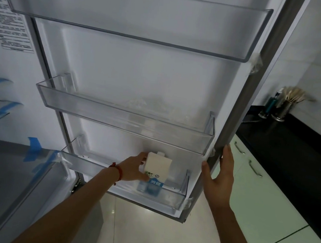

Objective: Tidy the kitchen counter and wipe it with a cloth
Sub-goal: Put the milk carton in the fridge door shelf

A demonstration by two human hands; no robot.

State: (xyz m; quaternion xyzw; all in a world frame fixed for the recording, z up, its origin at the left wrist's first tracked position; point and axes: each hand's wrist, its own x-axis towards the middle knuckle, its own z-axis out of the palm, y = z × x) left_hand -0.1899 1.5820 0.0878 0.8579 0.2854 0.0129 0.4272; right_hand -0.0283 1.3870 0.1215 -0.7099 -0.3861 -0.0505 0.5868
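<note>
— Kitchen, dim; fridge door (pixel 140 81) swung wide open, black tabletop (pixel 288 147) off to the right past its edge, pale tiled floor (pixel 150 233) below.

— And the step in hand?

— Looks like stowing the milk carton (pixel 155 174) in the lowest door shelf (pixel 125 186). Already standing upright inside that shelf, toward its right half, lower part blurred behind the clear wall.

— Left hand (pixel 135 168)?

— Curled round the carton's left side, thumb low on the front, fingers (pixel 144 157) over the upper edge. Grasping, not released.

— Right hand (pixel 219 177)?

— Flat and relaxed against the door's outer edge, fingers straight, thumb on the inner face. Steadying, holding nothing.

— How to finish well?

— Probably: seat the base fully on the shelf floor, push back against the door liner so no tilt when closing, then let go. Keep the door steady meanwhile. Close gently; a lone carton may tip.

— Counts?

— Three clear door shelves: top (pixel 129 14), middle (pixel 125 118), bottom. One carton. Two hands, a red cord bracelet (pixel 118 172) on the left wrist. On the far tabletop, one metal utensil holder (pixel 283 109) with wooden tools, too blurred to count, and a bottle-like thing just beside it. Two handles (pixel 255 168) on the cupboard fronts. Several blue tape strips (pixel 35 150) at left.
</note>
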